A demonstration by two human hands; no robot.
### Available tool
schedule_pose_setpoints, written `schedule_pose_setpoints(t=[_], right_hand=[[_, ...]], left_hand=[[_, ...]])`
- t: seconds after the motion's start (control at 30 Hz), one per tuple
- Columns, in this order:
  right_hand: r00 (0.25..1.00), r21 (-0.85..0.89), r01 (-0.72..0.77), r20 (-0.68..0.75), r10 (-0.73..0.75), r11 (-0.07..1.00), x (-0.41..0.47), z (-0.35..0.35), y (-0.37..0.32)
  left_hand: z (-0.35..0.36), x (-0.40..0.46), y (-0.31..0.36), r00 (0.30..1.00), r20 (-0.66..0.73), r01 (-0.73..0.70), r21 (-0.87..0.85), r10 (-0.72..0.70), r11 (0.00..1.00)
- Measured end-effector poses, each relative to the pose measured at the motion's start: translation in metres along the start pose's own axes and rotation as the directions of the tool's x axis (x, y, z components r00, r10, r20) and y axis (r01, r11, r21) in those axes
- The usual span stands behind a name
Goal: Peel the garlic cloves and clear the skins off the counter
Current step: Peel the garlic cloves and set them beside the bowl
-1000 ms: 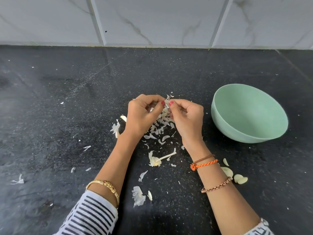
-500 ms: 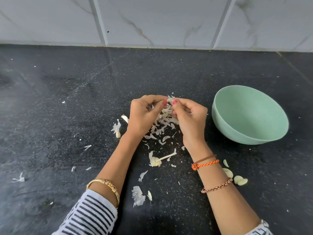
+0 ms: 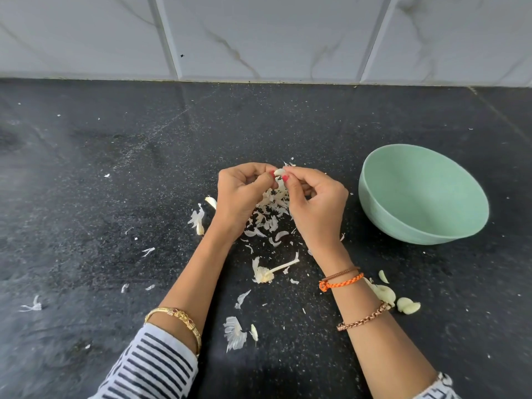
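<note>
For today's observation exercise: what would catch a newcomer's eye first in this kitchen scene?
At the centre, the left hand and right hand pinch one garlic clove above a heap of garlic skins on the black counter. A mint-green bowl sits to the right, with peeled cloves nearer the camera.

Just one camera here, head-mounted, wide-angle, looking forward and down at the speckled black stone counter [image 3: 115, 197] from close above, with the white marble-veined wall tiles [image 3: 259, 33] across the top edge.
</note>
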State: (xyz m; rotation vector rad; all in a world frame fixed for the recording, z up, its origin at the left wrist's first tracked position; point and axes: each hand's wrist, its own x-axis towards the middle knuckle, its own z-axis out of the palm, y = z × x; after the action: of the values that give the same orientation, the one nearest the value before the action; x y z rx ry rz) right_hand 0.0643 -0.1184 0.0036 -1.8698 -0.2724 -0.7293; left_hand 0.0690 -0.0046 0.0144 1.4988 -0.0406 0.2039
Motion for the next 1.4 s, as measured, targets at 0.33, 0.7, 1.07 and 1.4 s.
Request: schedule_pose_setpoints(t=[0.33,0.7,1.07,1.4], right_hand=[[0.905,0.456,-0.425,0.187,0.383,0.782,0.009,-0.01,-0.018],[0.738,0.474,-0.667,0.315,0.597,0.575,0.009,-0.01,-0.018],[0.768,0.437,-0.64,0.356,0.532,0.632,0.008,-0.011,-0.019],[0.745,0.454,-0.642,0.183,0.641,0.617,0.008,-0.006,-0.02]], left_hand=[[-0.01,0.008,-0.005,0.991,-0.136,-0.01,-0.005,0.009,1.0],[-0.007,0.006,-0.01,0.97,0.016,-0.243,0.031,0.243,0.97],[-0.009,0.007,-0.008,0.984,0.132,-0.104,-0.091,0.116,0.99],[-0.002,0.004,-0.001,0.996,0.004,-0.088,-0.219,0.091,0.972]])
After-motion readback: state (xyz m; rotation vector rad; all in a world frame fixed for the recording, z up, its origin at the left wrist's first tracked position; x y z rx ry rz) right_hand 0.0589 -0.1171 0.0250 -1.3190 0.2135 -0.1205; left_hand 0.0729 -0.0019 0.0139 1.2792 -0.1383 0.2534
